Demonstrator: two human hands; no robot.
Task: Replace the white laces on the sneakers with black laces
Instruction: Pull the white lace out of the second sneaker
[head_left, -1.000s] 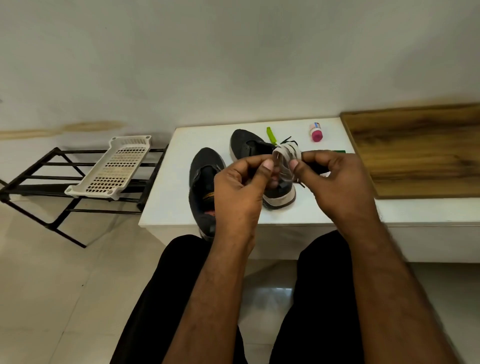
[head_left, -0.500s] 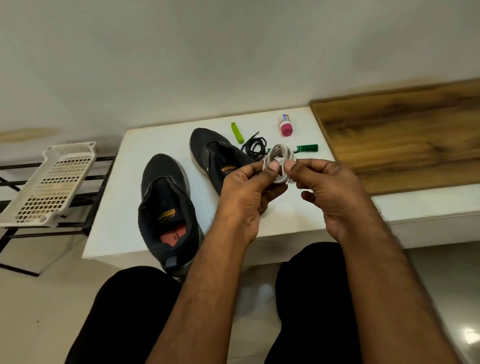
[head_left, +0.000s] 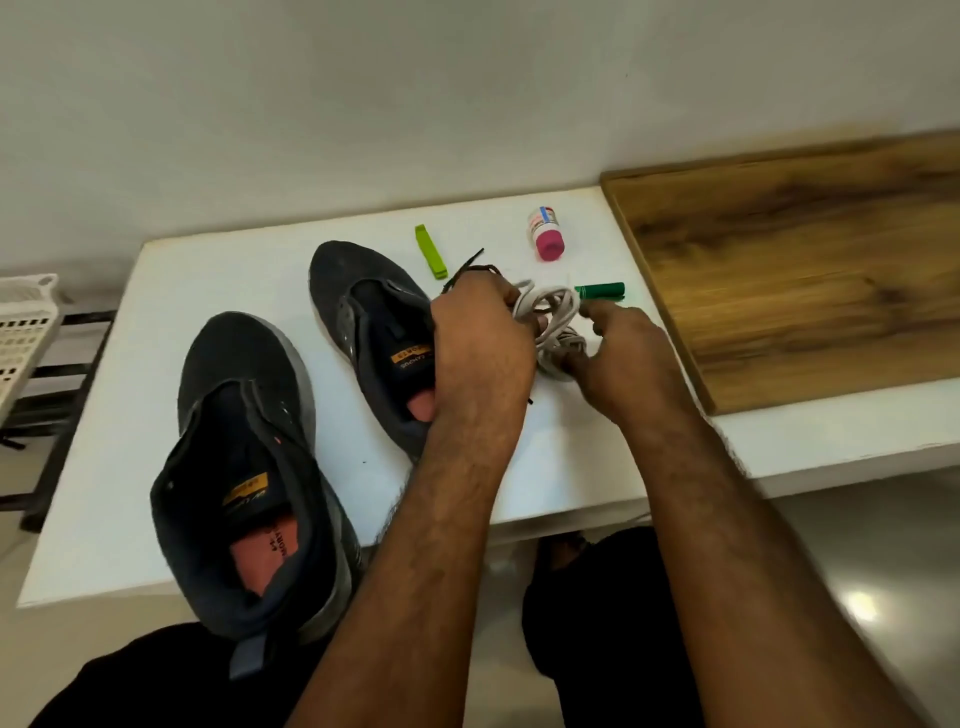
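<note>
white laces (head_left: 553, 325) are held as a coiled bundle between both hands, above the table (head_left: 218, 291) | left hand (head_left: 480, 343) is curled around the coil; right hand (head_left: 621, 358) pinches it | both sneakers (head_left: 244, 467) are laid left of the hands, toes pointed away, long axis slightly diagonal | tongue label writing is too small to be read | black laces (head_left: 470, 265) are seen just behind the left hand

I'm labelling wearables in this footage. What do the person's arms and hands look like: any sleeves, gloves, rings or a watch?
Both forearms are bare as far up as the head view shows, with visible hair and no sleeve edge in frame. The left hand and right hand wear no gloves. No watch, band or ring shows on the visible sides of the wrists and fingers. Below, the lap is covered in black clothing.
</note>
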